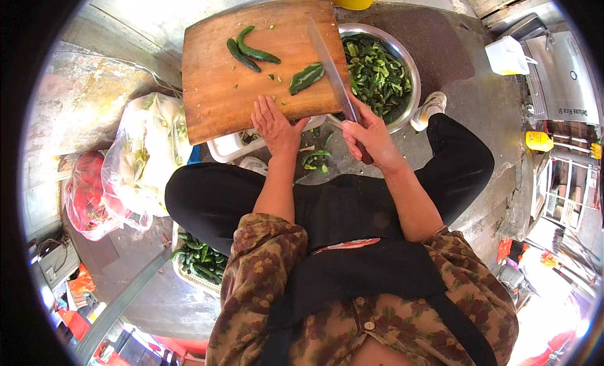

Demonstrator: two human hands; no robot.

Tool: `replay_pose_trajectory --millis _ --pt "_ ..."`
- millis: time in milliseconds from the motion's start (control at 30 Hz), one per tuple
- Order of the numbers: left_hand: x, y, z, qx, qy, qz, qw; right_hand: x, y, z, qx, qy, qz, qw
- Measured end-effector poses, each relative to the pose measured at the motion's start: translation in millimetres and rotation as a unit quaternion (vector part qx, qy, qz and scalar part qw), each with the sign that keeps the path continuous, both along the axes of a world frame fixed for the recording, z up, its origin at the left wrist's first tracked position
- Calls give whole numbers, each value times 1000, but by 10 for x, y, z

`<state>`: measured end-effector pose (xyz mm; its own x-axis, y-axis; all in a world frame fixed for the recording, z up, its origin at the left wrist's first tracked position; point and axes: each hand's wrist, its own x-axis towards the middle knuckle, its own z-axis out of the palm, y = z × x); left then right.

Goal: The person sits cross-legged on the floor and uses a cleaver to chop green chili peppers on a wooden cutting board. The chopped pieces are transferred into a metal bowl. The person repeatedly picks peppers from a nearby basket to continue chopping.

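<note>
My right hand (365,132) grips the handle of a long-bladed kitchen knife (330,69), its blade slanting up over the right side of a wooden cutting board (212,87). My left hand (274,128) rests on the board's near edge, fingers spread and holding nothing. Just left of the blade lies a flattened green piece (306,78) with a pale streak. Farther up the board are two curved dark green vegetables (255,52), which look like long peppers, among small scraps. To the right, partly behind the board, stands a steel bowl (415,78) of chopped green pieces (377,69).
A white tray (226,149) sits partly under the board. Green scraps (315,161) lie on the floor between my feet. At left are a clear bag of pale vegetables (146,153) and a red-filled bag (85,196). A basket (188,274) holds whole green vegetables (200,257).
</note>
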<state>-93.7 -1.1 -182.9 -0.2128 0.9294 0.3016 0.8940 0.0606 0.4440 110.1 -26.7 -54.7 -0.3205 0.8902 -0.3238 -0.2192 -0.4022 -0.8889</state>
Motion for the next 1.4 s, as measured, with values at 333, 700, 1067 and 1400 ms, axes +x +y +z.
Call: replay_pose_trajectory --millis 333,700,1067,1400 --pt "-30 -11 -30 -8 27 -7 1000 -59 -21 -66 -21 48 15 999" --pt "-447 603 138 73 -134 82 985 -89 -63 -155 -129 178 69 973" --pt "-287 1639 612 -124 149 -41 980 359 183 -442 -83 75 -142 984" --pt "269 594 525 101 7 -178 979 308 202 -348 47 -142 -138 979"
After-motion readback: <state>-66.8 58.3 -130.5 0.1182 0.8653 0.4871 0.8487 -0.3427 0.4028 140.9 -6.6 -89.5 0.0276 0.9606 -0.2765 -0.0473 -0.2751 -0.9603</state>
